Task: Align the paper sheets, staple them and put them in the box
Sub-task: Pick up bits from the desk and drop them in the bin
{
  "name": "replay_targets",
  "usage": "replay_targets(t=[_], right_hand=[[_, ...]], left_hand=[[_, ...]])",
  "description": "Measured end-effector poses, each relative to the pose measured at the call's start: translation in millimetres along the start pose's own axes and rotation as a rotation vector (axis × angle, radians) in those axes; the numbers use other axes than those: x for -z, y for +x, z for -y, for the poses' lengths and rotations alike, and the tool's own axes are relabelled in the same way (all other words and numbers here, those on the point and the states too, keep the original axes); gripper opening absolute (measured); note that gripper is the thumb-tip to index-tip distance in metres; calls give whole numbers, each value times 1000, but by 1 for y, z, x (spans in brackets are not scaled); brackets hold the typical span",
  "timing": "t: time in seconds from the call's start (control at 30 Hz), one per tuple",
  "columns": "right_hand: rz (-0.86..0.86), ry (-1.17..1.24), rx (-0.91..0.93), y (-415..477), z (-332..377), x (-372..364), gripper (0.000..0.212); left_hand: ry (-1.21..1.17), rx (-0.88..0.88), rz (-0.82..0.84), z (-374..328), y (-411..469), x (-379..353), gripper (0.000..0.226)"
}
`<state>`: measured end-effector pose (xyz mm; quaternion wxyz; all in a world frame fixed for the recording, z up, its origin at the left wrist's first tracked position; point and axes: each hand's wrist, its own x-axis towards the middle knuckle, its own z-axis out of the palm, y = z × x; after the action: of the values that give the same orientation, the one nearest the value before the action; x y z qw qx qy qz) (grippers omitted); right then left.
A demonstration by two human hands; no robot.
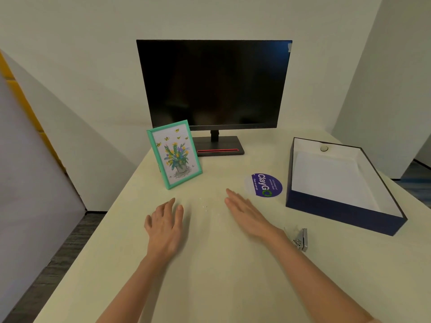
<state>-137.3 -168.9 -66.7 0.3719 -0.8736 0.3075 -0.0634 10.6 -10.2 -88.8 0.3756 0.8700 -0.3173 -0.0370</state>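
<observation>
My left hand [166, 223] lies flat over the cream table with its fingers straight, holding nothing. My right hand [246, 213] stretches out beside it, fingers straight and empty too. A dark blue box [342, 213] with a white inside stands open at the right; white paper sheets [331, 178] lie inside it. A small metal stapler [300, 238] rests on the table just right of my right wrist, in front of the box.
A black monitor [214, 85] on its stand fills the back middle. A teal picture frame [173, 155] with a flower drawing leans in front of it at the left. A round purple sticker [264, 185] lies between my right hand and the box. The table's left edge [98, 231] drops to the floor.
</observation>
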Motion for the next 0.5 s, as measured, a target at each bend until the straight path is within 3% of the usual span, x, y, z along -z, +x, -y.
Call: replay_targets(t=[0.2, 0.33, 0.5], right_hand=[[-296, -192, -245, 63, -34, 43, 58], [-170, -259, -281, 88, -48, 53, 65], [-13, -285, -81, 79, -23, 35, 61]], left_hand=[[-6, -14, -5, 2, 0, -2, 44], [-8, -17, 5, 3, 1, -2, 45], [0, -23, 20, 5, 3, -3, 52]])
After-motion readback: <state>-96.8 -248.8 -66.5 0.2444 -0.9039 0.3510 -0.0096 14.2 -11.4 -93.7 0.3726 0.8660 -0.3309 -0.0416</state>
